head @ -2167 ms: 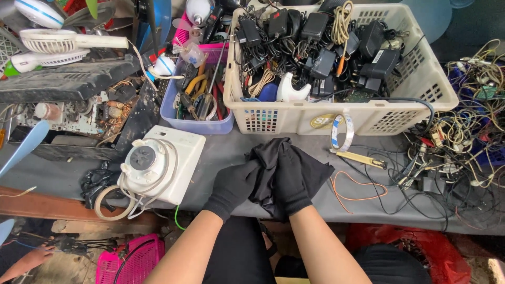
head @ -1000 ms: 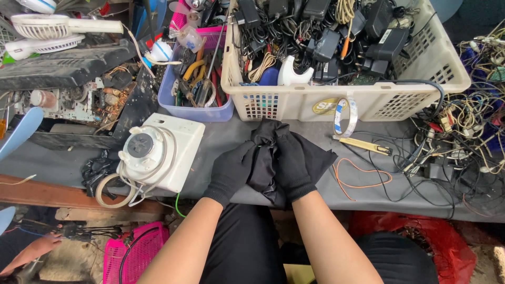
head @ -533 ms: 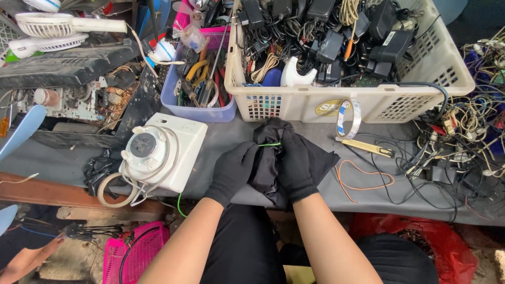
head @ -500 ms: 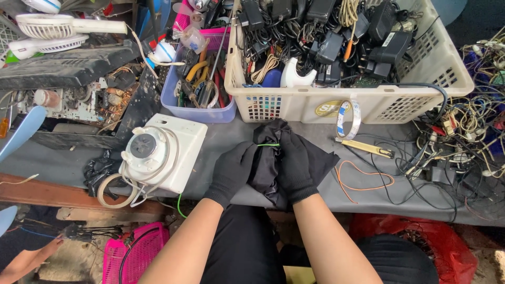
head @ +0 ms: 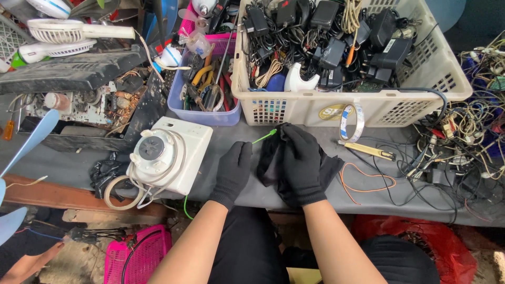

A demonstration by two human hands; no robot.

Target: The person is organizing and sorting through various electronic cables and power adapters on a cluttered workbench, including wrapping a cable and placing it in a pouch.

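On the grey worktop (head: 79,163), close to its near edge, both of the person's hands wear black gloves and sit a little apart. The right hand (head: 302,165) lies spread, palm down, over a crumpled black cloth (head: 331,171), pressing it flat against the surface; its fingers are not closed round anything. The left hand (head: 234,171) rests just beside the cloth's left edge with its fingers loosely curled, and whether it pinches anything cannot be told. A thin green stick (head: 264,137) pokes out from the top of the cloth, slanting toward the left hand's fingertips.

Just beyond the cloth stands a cream plastic basket (head: 315,108), heaped with black power adapters (head: 336,50) and tangled leads. Left of it is a lilac tray (head: 210,117) holding pliers and other hand tools. A white box-shaped device with a round front (head: 168,155) lies near the left hand, with a pale cord looped below it. Right of the cloth, an orange wire (head: 368,179) curls on the worktop beside a flat yellowish strip (head: 365,150), and a white tape loop (head: 352,122) leans on the basket wall. Further right is a thick tangle of cables (head: 463,142). At far left sit a bare circuit board (head: 89,105) and a white fan guard (head: 58,31). Below the worktop edge, a pink crate (head: 137,257) shows.
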